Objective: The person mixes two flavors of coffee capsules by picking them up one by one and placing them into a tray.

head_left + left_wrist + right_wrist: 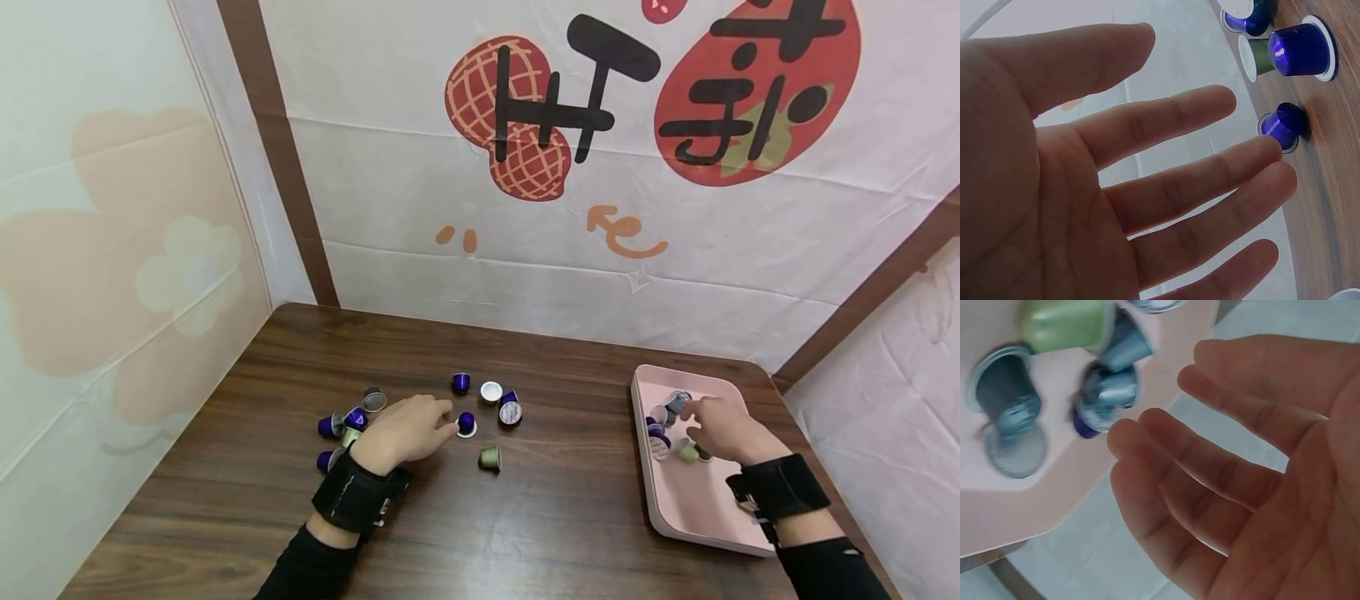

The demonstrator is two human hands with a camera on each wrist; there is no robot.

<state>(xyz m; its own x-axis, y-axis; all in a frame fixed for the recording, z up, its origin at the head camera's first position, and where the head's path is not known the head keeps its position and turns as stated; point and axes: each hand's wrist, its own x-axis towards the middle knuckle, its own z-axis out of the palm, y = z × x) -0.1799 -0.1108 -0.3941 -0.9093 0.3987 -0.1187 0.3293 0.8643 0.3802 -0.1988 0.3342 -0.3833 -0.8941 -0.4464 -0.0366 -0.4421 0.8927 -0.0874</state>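
My left hand (408,432) hovers over the table with its fingers spread and nothing held, as the left wrist view confirms. Nearest to its fingertips is a dark blue coffee capsule (467,423) standing on its rim. A green capsule (491,458) lies just to the right. Over the pink tray (720,500), my right hand (726,427) holds nothing, its fingers loosely bent. Close to those fingertips are light blue capsules (1117,387) in the tray. A pale green capsule (1066,324) and a dark teal capsule (1007,384) also lie there.
Behind the left hand is a group of blue, green and grey capsules (354,419). Farther back stand a blue capsule (461,383), a white-lidded capsule (491,392) and a dark capsule with a printed lid (510,413). A printed cloth (390,192) hangs behind the wooden table (555,533).
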